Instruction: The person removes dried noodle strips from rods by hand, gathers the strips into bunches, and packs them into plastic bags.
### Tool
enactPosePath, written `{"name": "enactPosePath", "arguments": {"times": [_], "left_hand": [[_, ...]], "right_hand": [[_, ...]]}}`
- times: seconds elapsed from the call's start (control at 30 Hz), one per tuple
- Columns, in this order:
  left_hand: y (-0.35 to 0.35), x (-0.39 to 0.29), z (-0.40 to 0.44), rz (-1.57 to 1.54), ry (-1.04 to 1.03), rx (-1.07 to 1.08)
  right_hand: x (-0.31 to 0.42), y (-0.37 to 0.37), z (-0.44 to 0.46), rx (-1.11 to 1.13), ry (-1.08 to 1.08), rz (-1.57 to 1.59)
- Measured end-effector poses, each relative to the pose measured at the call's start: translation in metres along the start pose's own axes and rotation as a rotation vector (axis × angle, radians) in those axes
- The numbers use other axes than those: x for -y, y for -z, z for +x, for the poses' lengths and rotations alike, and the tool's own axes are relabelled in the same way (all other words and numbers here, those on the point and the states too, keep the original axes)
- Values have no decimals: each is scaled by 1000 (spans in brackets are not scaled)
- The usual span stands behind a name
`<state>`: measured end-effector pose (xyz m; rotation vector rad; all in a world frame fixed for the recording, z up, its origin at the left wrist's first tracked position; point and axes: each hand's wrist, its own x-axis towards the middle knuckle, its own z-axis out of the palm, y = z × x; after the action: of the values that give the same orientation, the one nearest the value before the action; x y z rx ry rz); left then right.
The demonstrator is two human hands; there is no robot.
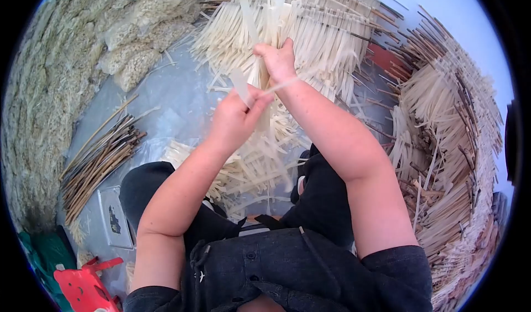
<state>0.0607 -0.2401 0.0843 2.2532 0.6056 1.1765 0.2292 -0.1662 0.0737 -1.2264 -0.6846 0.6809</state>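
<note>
Pale flat strips pass through both my hands in front of my knees. My left hand [238, 112] is closed on a pale strip [240, 85], whose end sticks up past the fingers. Farther forward, my right hand [276, 62] grips a bundle of pale strips [271, 22] that rises above it; part of the bundle is hidden by the hand. More loose strips [254, 165] hang and lie below my hands, between my legs.
Rows of strips on sticks [326, 41] lie ahead, with another stack [442, 146] along the right. At left are a bundle of brown sticks [99, 165], a metal-edged box [115, 218], a red stool [83, 287] and a large fibrous heap [61, 80].
</note>
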Motion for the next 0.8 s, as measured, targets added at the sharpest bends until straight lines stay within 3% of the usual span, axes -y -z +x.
{"name": "enactPosePath", "arguments": {"times": [0.07, 0.13, 0.2, 0.23, 0.33, 0.43, 0.47, 0.53, 0.63, 0.73, 0.8], "left_hand": [[-1, -5, -2, 19, -60, 10], [18, -19, 6, -21, -131, -111], [50, -36, 13, -392, 305, -235], [64, -36, 18, -419, 306, -337], [96, -30, 23, -673, 189, -541], [117, -56, 29, -586, 101, -697], [117, -53, 30, -584, 99, -697], [114, -35, 34, -459, 327, -464], [91, 12, 24, -694, 742, -201], [58, 20, 22, -666, 803, -166], [38, 11, 22, -534, 931, -100]], "right_hand": [[2, 6, 4, -5, -2, -20], [2, 20, 21, -213, -94, -136], [11, 34, 25, -220, -187, -40], [15, 38, 25, -228, -280, 51], [-2, 43, 43, -228, -284, 119], [15, 49, 34, -308, -280, 154], [12, 55, 35, -306, -280, 156], [13, 55, 40, 87, -298, 144], [21, 26, -7, 276, -274, 99], [27, 7, -50, 509, -378, 61], [16, 1, -59, 545, -415, 162]]}}
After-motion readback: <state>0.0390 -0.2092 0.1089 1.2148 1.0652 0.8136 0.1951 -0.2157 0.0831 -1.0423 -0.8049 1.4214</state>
